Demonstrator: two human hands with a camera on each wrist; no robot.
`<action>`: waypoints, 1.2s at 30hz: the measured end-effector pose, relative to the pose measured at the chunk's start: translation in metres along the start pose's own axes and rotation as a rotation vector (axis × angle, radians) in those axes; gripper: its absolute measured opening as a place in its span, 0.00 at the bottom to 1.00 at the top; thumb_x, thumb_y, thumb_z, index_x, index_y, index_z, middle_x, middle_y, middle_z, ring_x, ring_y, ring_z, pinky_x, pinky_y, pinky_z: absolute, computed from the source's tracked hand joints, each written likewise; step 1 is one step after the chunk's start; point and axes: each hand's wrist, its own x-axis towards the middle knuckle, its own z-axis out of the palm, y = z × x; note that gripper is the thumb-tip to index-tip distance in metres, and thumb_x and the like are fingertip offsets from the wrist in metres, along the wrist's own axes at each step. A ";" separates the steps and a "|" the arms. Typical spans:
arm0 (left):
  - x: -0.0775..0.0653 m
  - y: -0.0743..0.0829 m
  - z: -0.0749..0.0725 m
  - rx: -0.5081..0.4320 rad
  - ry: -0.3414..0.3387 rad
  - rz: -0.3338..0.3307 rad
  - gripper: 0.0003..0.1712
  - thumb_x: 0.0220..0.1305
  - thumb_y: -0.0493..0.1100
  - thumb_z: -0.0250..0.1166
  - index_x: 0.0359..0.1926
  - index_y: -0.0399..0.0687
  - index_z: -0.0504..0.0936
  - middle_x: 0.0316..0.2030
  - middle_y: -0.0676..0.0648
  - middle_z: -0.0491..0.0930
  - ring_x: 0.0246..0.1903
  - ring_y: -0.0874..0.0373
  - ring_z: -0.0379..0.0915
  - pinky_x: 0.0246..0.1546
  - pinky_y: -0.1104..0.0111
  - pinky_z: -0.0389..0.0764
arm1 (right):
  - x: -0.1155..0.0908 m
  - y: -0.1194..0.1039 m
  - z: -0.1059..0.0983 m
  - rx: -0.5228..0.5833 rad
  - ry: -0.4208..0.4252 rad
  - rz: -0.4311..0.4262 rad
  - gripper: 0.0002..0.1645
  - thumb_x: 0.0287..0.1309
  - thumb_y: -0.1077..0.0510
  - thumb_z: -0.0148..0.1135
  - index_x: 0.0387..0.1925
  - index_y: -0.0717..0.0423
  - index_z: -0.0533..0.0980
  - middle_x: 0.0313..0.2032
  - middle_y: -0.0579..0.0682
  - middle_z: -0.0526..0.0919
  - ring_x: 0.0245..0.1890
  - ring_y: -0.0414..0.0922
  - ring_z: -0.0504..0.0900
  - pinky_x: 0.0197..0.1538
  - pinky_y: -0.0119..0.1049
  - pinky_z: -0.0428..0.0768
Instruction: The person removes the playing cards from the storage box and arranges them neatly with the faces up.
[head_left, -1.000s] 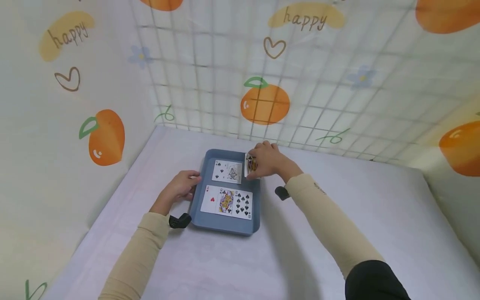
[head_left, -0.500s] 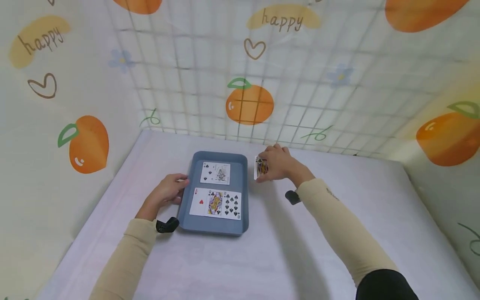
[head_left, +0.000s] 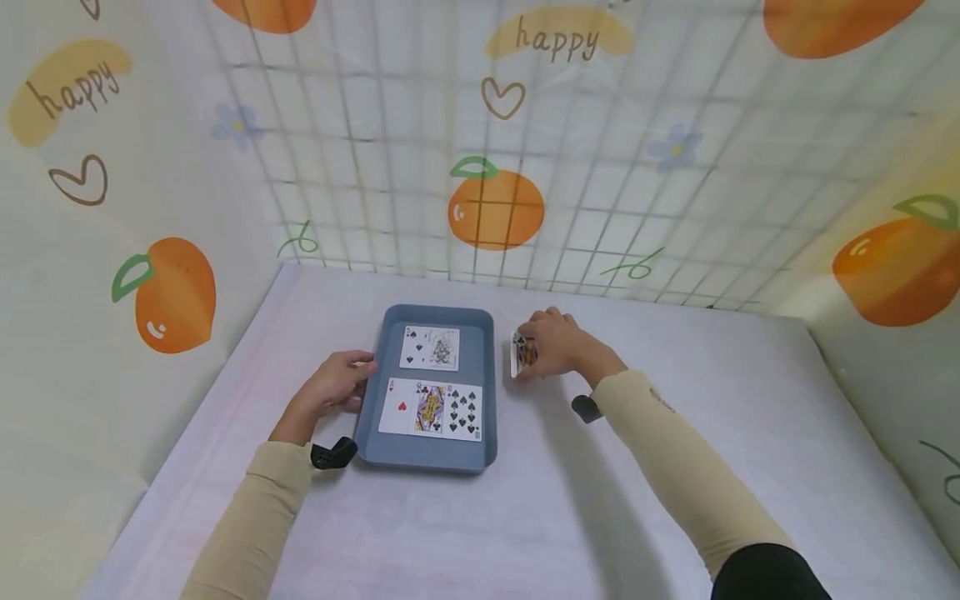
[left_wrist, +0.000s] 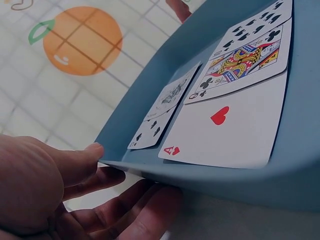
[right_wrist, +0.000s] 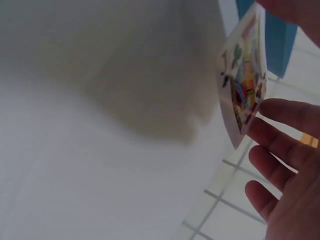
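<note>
My left hand (head_left: 330,387) holds the left rim of a blue-grey tray (head_left: 442,457), thumb on the rim and fingers below it in the left wrist view. In the tray's near half an ace of hearts (head_left: 399,406), a queen of clubs (head_left: 431,407) and a ten of spades (head_left: 465,412) overlap in a row. Farther back, a joker (head_left: 444,348) overlaps a spades card (head_left: 414,347). Right of the tray, my right hand (head_left: 557,343) pinches a face card with a club mark (right_wrist: 245,82) by its edges, the card tilted steeply close over the table.
A white cloth covers the table (head_left: 645,467). Behind it stands a wire grid covered with a printed sheet (head_left: 585,175), and a similar sheet (head_left: 67,292) hangs on the left. Each wrist wears a small black camera, such as the left camera (head_left: 333,454).
My right hand has carried the face card from over the tray's right edge to the right of the tray, then lowered it slightly. My left hand keeps its hold; the head view has shifted.
</note>
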 end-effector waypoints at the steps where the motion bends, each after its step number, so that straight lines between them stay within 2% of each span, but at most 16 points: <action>1: 0.000 0.000 0.000 0.001 0.000 -0.001 0.27 0.77 0.44 0.52 0.72 0.38 0.62 0.58 0.33 0.76 0.49 0.47 0.80 0.40 0.58 0.85 | 0.001 0.001 0.002 0.000 -0.004 -0.003 0.48 0.41 0.36 0.76 0.60 0.59 0.76 0.53 0.57 0.77 0.50 0.54 0.68 0.53 0.54 0.69; 15: -0.002 0.001 0.000 0.018 0.009 0.003 0.27 0.77 0.44 0.52 0.72 0.39 0.63 0.58 0.34 0.76 0.50 0.46 0.79 0.41 0.59 0.84 | 0.006 -0.001 0.023 -0.011 -0.042 -0.048 0.49 0.39 0.36 0.77 0.59 0.60 0.77 0.52 0.56 0.77 0.47 0.52 0.69 0.50 0.51 0.73; 27: 0.000 0.001 -0.001 -0.005 0.008 -0.003 0.27 0.77 0.43 0.52 0.71 0.37 0.63 0.55 0.34 0.78 0.45 0.49 0.81 0.39 0.58 0.85 | 0.011 -0.003 0.026 -0.013 -0.046 -0.021 0.48 0.38 0.36 0.78 0.59 0.59 0.77 0.49 0.55 0.78 0.47 0.52 0.70 0.51 0.52 0.74; 36: 0.001 -0.001 -0.002 -0.014 0.005 -0.001 0.27 0.77 0.43 0.52 0.71 0.37 0.63 0.54 0.35 0.79 0.44 0.50 0.81 0.38 0.59 0.85 | 0.014 -0.002 0.030 -0.032 -0.040 -0.036 0.48 0.37 0.36 0.78 0.58 0.58 0.78 0.51 0.55 0.77 0.47 0.52 0.70 0.51 0.54 0.72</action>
